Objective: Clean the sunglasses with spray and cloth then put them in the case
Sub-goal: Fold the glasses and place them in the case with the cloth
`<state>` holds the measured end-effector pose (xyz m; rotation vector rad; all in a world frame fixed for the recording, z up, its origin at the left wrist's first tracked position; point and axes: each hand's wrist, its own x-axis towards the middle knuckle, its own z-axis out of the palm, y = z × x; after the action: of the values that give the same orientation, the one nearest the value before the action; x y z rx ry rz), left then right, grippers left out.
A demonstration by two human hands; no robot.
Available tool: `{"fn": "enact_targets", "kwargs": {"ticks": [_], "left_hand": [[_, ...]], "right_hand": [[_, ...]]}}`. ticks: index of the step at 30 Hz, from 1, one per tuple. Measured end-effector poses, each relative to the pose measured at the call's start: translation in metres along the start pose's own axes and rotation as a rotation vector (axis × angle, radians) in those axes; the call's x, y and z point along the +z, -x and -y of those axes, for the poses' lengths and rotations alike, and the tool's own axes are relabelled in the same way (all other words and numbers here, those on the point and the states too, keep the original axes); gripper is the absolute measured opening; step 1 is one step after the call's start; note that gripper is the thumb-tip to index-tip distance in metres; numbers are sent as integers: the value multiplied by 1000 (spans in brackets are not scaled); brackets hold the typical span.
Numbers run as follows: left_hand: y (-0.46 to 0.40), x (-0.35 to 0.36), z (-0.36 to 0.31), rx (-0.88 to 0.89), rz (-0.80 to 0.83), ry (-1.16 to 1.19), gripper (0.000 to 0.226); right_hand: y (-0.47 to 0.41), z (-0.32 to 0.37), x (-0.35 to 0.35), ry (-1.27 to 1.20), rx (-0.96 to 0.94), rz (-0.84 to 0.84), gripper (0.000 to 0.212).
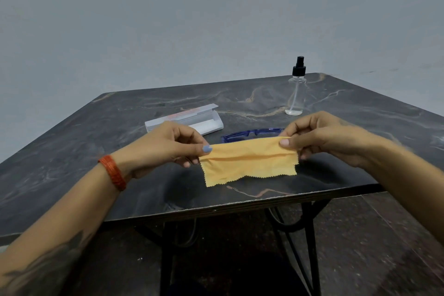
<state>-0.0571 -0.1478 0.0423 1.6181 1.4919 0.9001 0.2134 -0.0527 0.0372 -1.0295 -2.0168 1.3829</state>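
Hands (168, 144) (322, 137) pinch soft, zigzag-edged yellow cloth (249, 163).

cloth (248, 163) yellow | sunglasses (249, 132) blue | table (72, 151) dark marble | case (185, 119) white

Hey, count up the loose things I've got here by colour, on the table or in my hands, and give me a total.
Yellow: 1, the cloth, pinched between left hand and right hand
Blue: 1, the sunglasses
White: 1, the open case
Clear with black top: 1, the spray bottle
Total: 4
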Motion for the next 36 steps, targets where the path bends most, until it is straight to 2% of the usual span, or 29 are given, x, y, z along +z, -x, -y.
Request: {"fn": "enact_targets", "kwargs": {"ticks": [4, 8, 10, 12, 16, 18, 22, 26, 31, 36], "left_hand": [[-7, 7, 14, 100, -112, -193, 10], [-7, 13, 22, 405, -333, -461, 7], [-5, 15, 24, 530, -328, -560, 8], [-2, 16, 29, 582, -278, -603, 12], [4, 18, 33, 585, -196, -548, 7], [6, 18, 34, 575, -174, -488, 17], [4, 21, 33, 517, -272, -452, 27], [-2, 26, 34, 386, -253, -569, 37], [-1, 26, 30, 304, -186, -500, 7], [4, 12, 31, 284, -191, -438, 14]], "right_hand": [[-5, -7, 11, 303, -121, -157, 7], [-4, -11, 15, 616, -331, -325, 28], [0, -14, 15, 661, -398, -344, 37], [5, -17, 13, 677, -425, -349, 39], [10, -22, 12, 694, -421, -295, 35], [13, -22, 12, 630, -367, -246, 24], [14, -16, 11, 509, -310, -236, 5], [8, -15, 18, 646, -260, -216, 16], [7, -7, 21, 698, -180, -176, 9], [3, 5, 27, 530, -263, -189, 7]]}}
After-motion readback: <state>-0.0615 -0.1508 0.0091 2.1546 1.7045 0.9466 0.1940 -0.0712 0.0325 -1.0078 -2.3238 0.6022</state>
